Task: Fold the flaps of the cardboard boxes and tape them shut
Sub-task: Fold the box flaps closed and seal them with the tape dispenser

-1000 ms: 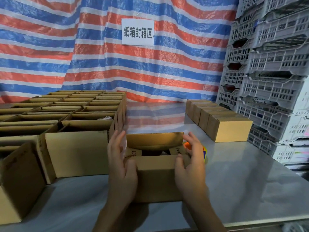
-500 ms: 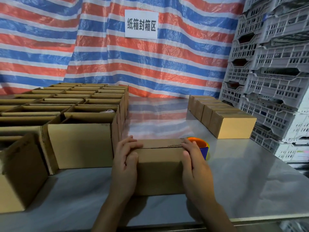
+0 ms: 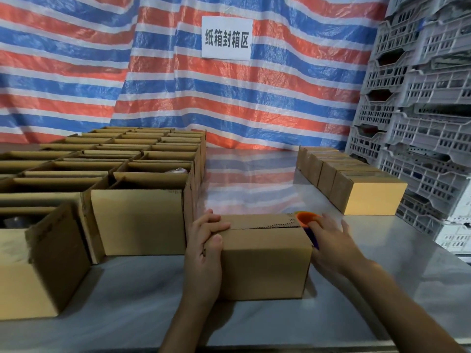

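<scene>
We see one cardboard box [image 3: 265,261] standing near the middle of the worktop's [image 3: 382,271] front edge, its top flaps folded down and meeting in a seam along the top. The left hand [image 3: 204,250] grips the box's left end: the fingers curl over the top edge onto the flaps and the thumb presses on the front face. The right hand [image 3: 331,245] is spread, fingers straight, just beside the box's right end and holding nothing. Its fingertips reach beside an orange and blue tape roll [image 3: 307,219] that stands just behind the box's far right corner; we cannot tell whether they touch it.

Open boxes [image 3: 137,220] with their flaps up fill the left part of the worktop from the front edge to the back. A row of closed boxes [image 3: 374,197] runs along the right edge toward the back right corner. Grey plastic crates [image 3: 420,123] are stacked past that edge. A striped tarp [image 3: 178,85] with a white sign [image 3: 226,38] hangs behind.
</scene>
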